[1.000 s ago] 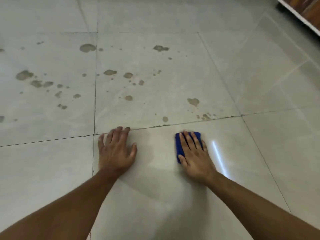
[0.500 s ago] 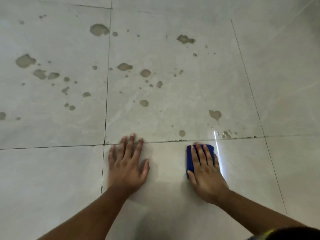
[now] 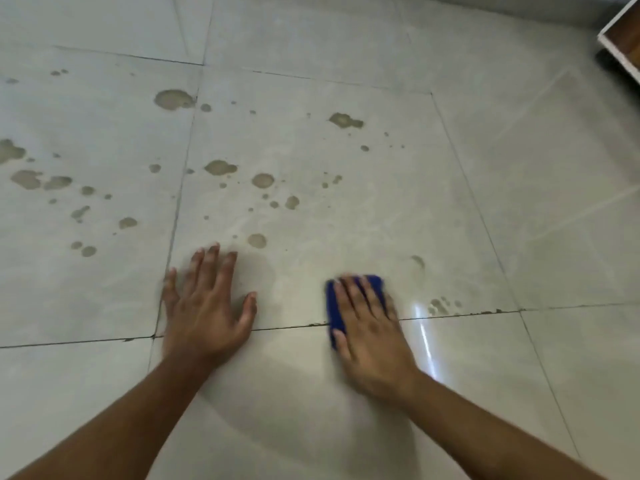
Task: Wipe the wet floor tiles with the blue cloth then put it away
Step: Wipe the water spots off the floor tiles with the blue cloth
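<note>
Pale grey floor tiles fill the head view, spotted with several brownish wet patches across the far and left tiles. My right hand presses flat on the folded blue cloth, which lies across the grout line between two tiles; most of the cloth is hidden under the palm and fingers. My left hand rests flat on the floor to the left, fingers spread, holding nothing, also over the grout line. A small cluster of drops sits just right of the cloth.
A piece of wooden furniture with a white edge stands at the top right corner. A bright light reflection streaks the tile right of my right hand. The tiles to the right carry no spots.
Both hands have slid forward over the grout line onto the spotted tile. The drop that lay ahead of the cloth is gone, and the patch to its far right is fainter.
</note>
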